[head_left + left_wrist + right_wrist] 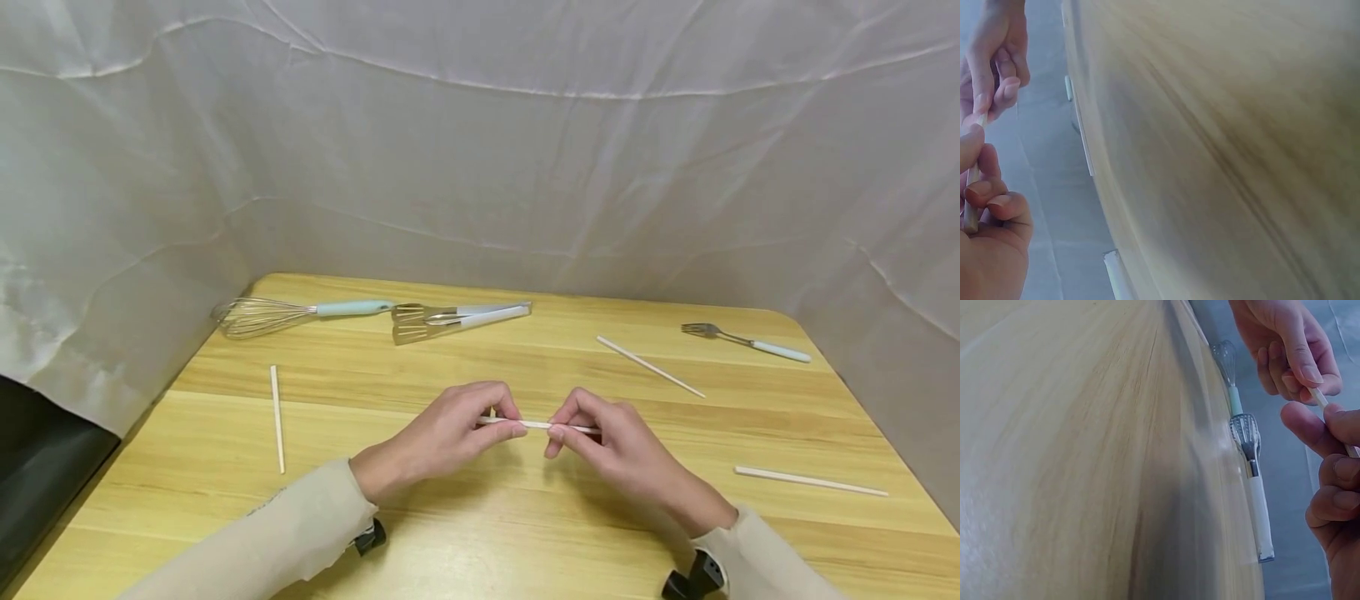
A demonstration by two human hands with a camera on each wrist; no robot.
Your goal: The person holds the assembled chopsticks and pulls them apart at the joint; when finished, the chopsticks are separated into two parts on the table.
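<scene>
Stick (536, 425), slim and pale, pinched between fingers of left hand (453, 425) and right hand (615, 442), probably light, stiff, snappable, best gripped gently mid-length.

The head view looks from above, forward and down upon the table (480, 537); the left wrist view, near, faces past the left hand (450, 429) to the right hand (626, 446); the right wrist view faces oppositely; both share the stick (536, 425).

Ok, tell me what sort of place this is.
Probably a screened-off tabletop set up for filming, rather than a working kitchen: pale sheeting stands behind and on both sides of a wooden table, where a whisk lies among other utensils.
</scene>
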